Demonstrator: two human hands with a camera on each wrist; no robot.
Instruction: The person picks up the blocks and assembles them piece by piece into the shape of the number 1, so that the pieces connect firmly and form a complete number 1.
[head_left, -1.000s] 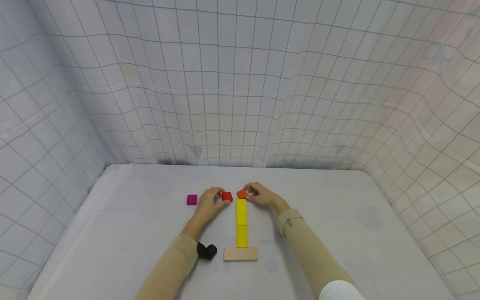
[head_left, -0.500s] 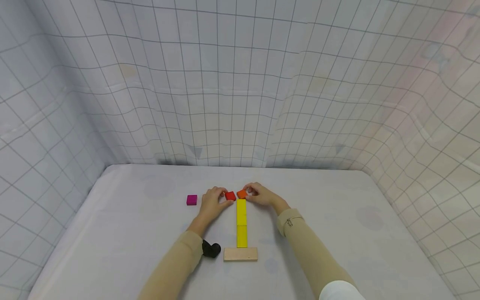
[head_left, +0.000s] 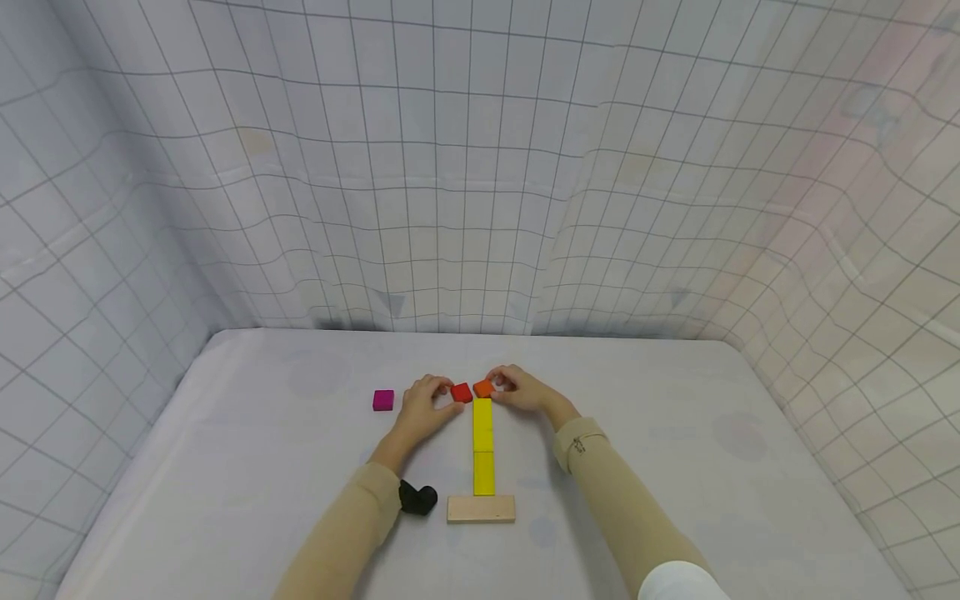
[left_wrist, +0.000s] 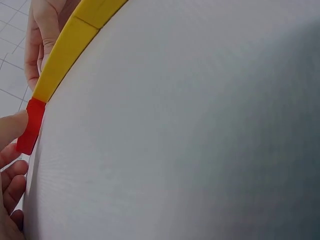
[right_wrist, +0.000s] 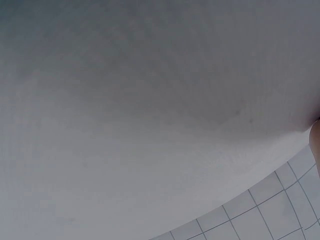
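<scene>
In the head view, my left hand (head_left: 422, 407) holds a small red block (head_left: 461, 392) between thumb and fingers. The left wrist view shows the thumb on one side of that red block (left_wrist: 32, 124), its near end by a yellow block (left_wrist: 62, 57). My right hand (head_left: 525, 389) pinches a small orange block (head_left: 483, 388), tilted at the far end of two yellow blocks (head_left: 483, 446) laid end to end. A narrow gap separates the red block from the orange one. Only a sliver of the right hand (right_wrist: 315, 145) enters the right wrist view.
A plain wooden block (head_left: 481, 509) lies crosswise at the near end of the yellow pair. Left of my left hand sits a magenta block (head_left: 383, 400). A black device (head_left: 418, 498) is at the left cuff. A gridded curtain (head_left: 480, 208) surrounds the white table (head_left: 637, 400).
My left hand has moved a little to the right with the red block, closer to the orange one, then its wrist shifted slightly back left. The right hand and orange block have stayed put.
</scene>
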